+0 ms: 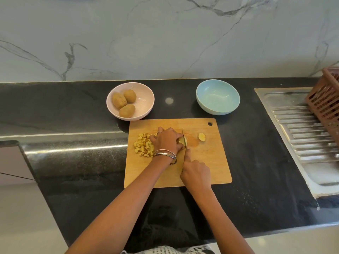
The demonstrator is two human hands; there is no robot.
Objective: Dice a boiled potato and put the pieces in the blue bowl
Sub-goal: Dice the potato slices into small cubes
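Observation:
On the wooden cutting board (207, 162) my left hand (167, 142) presses down on a piece of boiled potato (184, 140). My right hand (195, 173) grips a knife (183, 138), forefinger along its spine, with the blade set into the potato right beside my left fingers. A heap of diced potato pieces (143, 146) lies on the board to the left of my left hand. One cut-off end slice (202, 137) lies to the right of the blade. The blue bowl (218, 97) stands behind the board's right half with nothing in it.
A pink bowl (145, 99) with three whole potatoes (124, 103) stands behind the board's left corner. A steel sink drainboard (302, 134) lies at the right, with a brown plastic basket (326, 99) on it. The black counter ends at a marble wall behind.

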